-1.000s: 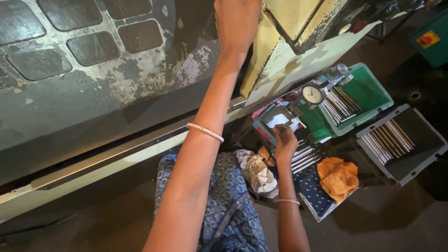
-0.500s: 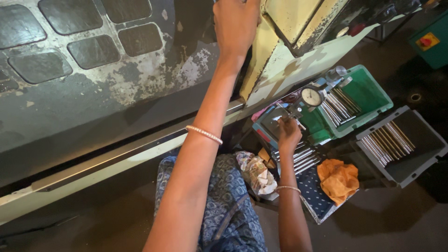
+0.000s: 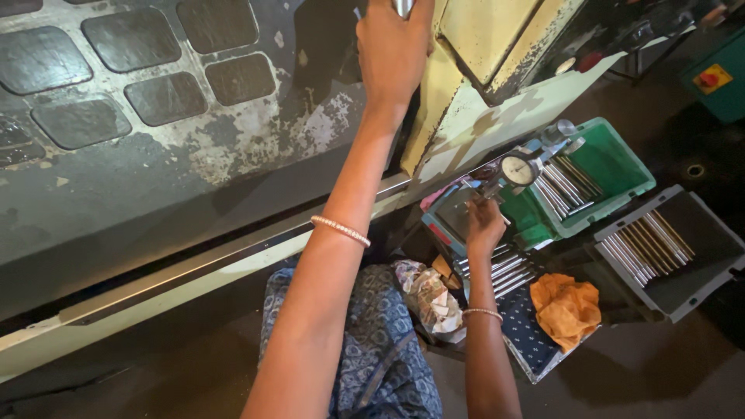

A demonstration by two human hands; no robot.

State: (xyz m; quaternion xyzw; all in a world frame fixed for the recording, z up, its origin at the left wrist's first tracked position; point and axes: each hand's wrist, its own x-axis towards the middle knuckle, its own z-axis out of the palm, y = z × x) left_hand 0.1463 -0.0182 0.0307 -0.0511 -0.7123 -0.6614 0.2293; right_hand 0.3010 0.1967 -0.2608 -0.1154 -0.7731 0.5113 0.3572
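Note:
My left hand (image 3: 392,50) reaches up and is closed around a shiny metal handle (image 3: 403,6) at the edge of a dark, worn machine door (image 3: 194,132). My right hand (image 3: 485,225) is low down by a dial gauge (image 3: 518,171) on a blue stand. Its fingers are curled around what looks like a thin metal rod under the gauge. A row of metal rods (image 3: 497,268) lies on a patterned cloth just below that hand. Both wrists wear thin bracelets.
A green tray (image 3: 621,155) and a grey tray (image 3: 698,268), both holding metal rods, sit to the right. An orange cloth (image 3: 566,306) and a crumpled rag (image 3: 431,299) lie near my lap. A cream machine frame (image 3: 481,46) and a green box with a red button (image 3: 718,77) are beyond.
My right hand has moved up from the rods on the cloth to the dial gauge. My left hand has stayed on the handle.

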